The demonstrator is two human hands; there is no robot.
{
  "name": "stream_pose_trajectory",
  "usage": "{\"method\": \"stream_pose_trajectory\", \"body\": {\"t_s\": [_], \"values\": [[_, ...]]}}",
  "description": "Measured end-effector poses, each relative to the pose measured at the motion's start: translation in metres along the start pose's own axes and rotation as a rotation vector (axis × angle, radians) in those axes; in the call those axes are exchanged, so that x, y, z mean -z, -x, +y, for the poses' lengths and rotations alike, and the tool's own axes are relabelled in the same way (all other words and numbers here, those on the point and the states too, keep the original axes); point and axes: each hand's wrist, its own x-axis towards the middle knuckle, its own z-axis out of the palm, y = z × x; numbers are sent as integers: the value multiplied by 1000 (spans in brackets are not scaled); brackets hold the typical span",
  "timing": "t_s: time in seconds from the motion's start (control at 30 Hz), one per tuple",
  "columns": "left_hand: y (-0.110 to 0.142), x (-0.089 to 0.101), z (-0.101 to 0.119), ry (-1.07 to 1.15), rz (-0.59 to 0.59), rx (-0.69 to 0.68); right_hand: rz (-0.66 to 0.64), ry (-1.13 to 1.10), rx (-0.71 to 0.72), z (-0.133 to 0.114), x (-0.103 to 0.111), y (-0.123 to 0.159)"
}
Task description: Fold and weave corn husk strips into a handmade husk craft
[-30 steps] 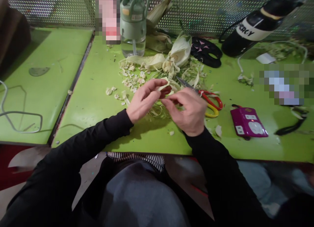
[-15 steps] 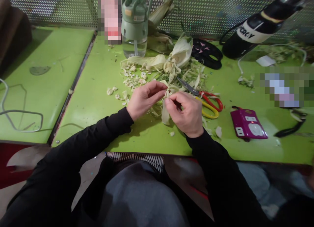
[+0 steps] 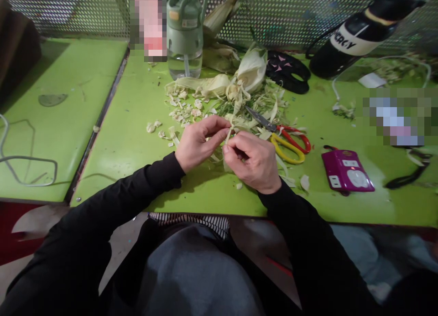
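Observation:
My left hand point(image 3: 198, 142) and my right hand point(image 3: 253, 161) meet above the green table point(image 3: 130, 138), both pinching a pale strip of corn husk point(image 3: 228, 132) that runs between their fingertips. The fingers of each hand are closed on it. Just behind the hands lies a heap of husk strips and cut bits point(image 3: 239, 101), with a larger husk bundle point(image 3: 251, 69) at the back. Scissors with red and yellow handles point(image 3: 290, 142) rest to the right of my right hand, blades pointing toward the heap.
A green-capped water bottle point(image 3: 185, 33) stands at the back by the mesh wall. A black patterned item point(image 3: 287, 69) and a black bottle point(image 3: 356, 38) lie back right. A magenta device point(image 3: 345, 170) sits near the front edge. A cable point(image 3: 23, 161) lies on the left table.
My hands have drawn closer together and slightly toward me, with the husk strip now pulled short between the fingertips. The rest has not moved.

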Motion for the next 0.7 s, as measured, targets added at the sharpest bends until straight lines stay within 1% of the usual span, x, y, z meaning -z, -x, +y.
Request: {"method": "stream_pose_trajectory", "body": {"t_s": [0.23,0.5,0.7], "values": [[-1,0,0,41,-6,35,-15,-1,27,0,-1,0],[0,0,-2,86,-16,-7,-5,1,105,2,-5,1],[-2,0,-3,71,1,-21,-15,11,119,1,-4,1]]}}
